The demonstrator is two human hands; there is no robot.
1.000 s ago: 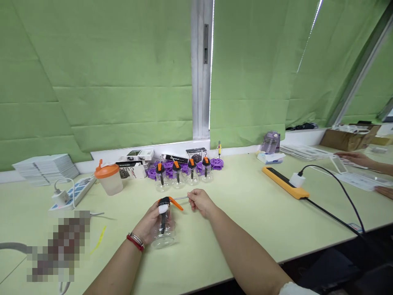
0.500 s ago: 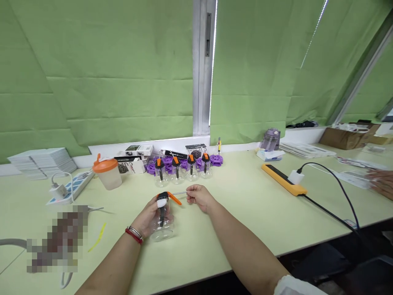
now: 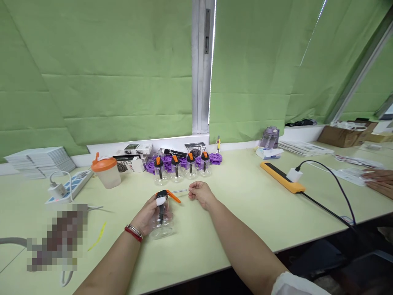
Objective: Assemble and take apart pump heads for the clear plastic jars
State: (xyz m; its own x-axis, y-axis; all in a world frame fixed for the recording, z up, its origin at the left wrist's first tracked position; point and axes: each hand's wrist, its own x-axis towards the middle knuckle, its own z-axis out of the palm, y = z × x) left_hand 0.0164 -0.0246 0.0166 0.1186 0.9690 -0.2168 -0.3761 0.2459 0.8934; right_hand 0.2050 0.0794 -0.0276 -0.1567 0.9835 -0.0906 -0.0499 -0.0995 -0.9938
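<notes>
My left hand (image 3: 149, 215) is wrapped around a clear oil dispenser bottle (image 3: 162, 230) with a black and orange lid, standing near the table's front. Its orange lever (image 3: 173, 196) sticks out to the right, and a white patch (image 3: 161, 201) shows by my thumb. From behind the lid a thin metal rod (image 3: 179, 191) runs sideways to my right hand (image 3: 200, 194), whose fingers are pinched together at its free end. The grip itself is partly hidden by the fingers. Farther back stand several similar bottles (image 3: 177, 174) with orange-and-black lids.
Purple plastic parts (image 3: 215, 158) and small boxes (image 3: 136, 149) lie behind the bottles. At left are an orange-lidded cup (image 3: 110, 176), a white power strip (image 3: 73, 187) and stacked white cartons (image 3: 39, 162). To the right lies a yellow power strip (image 3: 281, 178); another person's hands (image 3: 379, 180) are beyond it.
The whole view has shifted slightly. My right hand has moved a little to the right, toward the rod's outer end. My left hand still holds the bottle.
</notes>
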